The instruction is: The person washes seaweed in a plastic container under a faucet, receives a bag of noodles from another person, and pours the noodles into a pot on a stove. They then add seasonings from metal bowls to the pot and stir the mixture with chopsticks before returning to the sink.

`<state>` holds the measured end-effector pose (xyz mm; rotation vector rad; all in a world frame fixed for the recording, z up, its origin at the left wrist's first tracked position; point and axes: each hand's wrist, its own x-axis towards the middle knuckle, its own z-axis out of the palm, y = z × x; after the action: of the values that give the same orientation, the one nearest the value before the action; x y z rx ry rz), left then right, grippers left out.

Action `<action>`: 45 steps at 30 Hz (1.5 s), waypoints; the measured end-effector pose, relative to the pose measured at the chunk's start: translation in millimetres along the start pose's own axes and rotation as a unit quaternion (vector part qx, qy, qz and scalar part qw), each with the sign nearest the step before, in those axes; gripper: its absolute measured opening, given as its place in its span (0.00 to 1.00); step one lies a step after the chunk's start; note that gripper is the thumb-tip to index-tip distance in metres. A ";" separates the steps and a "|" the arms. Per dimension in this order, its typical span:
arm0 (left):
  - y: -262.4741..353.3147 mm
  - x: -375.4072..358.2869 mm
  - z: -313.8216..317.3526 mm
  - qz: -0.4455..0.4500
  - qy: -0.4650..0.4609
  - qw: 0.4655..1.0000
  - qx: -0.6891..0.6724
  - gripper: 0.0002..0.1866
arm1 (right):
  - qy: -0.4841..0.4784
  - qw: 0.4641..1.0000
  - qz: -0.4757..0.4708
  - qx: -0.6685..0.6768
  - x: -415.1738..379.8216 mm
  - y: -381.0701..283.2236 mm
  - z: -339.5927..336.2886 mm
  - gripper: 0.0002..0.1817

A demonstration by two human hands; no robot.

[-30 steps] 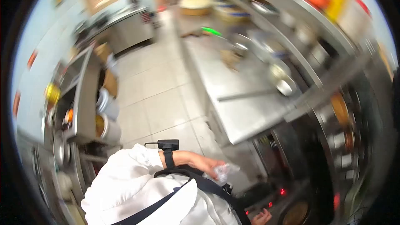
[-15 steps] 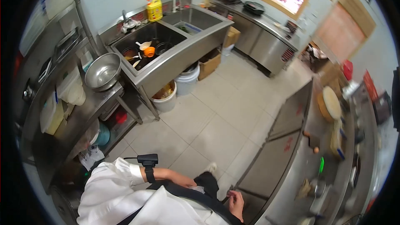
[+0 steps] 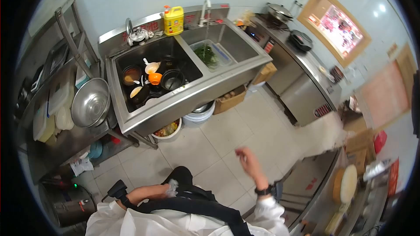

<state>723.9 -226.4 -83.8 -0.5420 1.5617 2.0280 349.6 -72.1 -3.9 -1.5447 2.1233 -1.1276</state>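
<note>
My left hand (image 3: 161, 190) is low at the front of my body, closed around a crumpled piece of clear plastic (image 3: 172, 188). My right hand (image 3: 247, 161) hangs over the tiled floor in front of me; its fingers are blurred, and I cannot make out whether it is open. Ahead stands a steel double sink (image 3: 194, 85). Its left basin holds dark pans, an orange bowl (image 3: 155, 78) and a white ladle (image 3: 151, 67). Green leaves (image 3: 205, 57) lie in a clear tub in the right basin, below the white tap (image 3: 204, 13).
At the left a shelf holds a steel bowl (image 3: 91, 102) and plastic tubs. Under the sink are a white bucket of scraps (image 3: 168, 130) and a cardboard box (image 3: 229, 100). A counter with pots (image 3: 300, 40) runs at the back right. A steel cabinet (image 3: 306, 181) stands at the right.
The view has turned and come nearer to the sink. My right hand has risen and reaches forward over the floor. Water and more of the green leaves now show in the right basin.
</note>
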 end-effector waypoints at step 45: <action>340.2 407.9 -342.9 -0.267 0.800 0.535 0.050 0.13 | -0.559 0.771 -0.169 -0.257 806.3 538.9 234.2 0.27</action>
<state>193.0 -561.8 -157.4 -2.8689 1.6951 0.4836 -180.7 -829.3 -379.4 -2.0819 1.3103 0.4283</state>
